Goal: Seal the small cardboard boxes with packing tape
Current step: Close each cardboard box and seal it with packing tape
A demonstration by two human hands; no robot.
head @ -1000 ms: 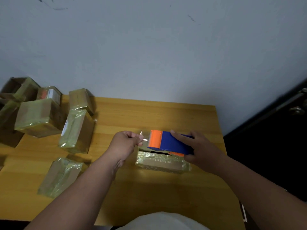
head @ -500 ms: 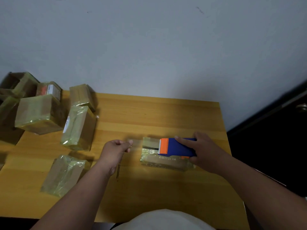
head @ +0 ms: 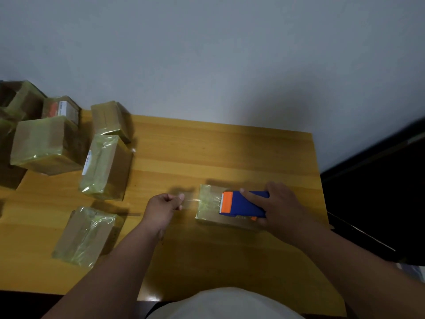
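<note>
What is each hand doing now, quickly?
Left hand: pinches the tape end.
Right hand: grips the tape dispenser on the box.

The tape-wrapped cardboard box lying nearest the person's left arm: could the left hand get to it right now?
Probably yes, but not freely: that tape-wrapped cardboard box lies uncovered beside the left forearm, yet the left hand is pinching the clear tape end and would likely need to let go.
</note>
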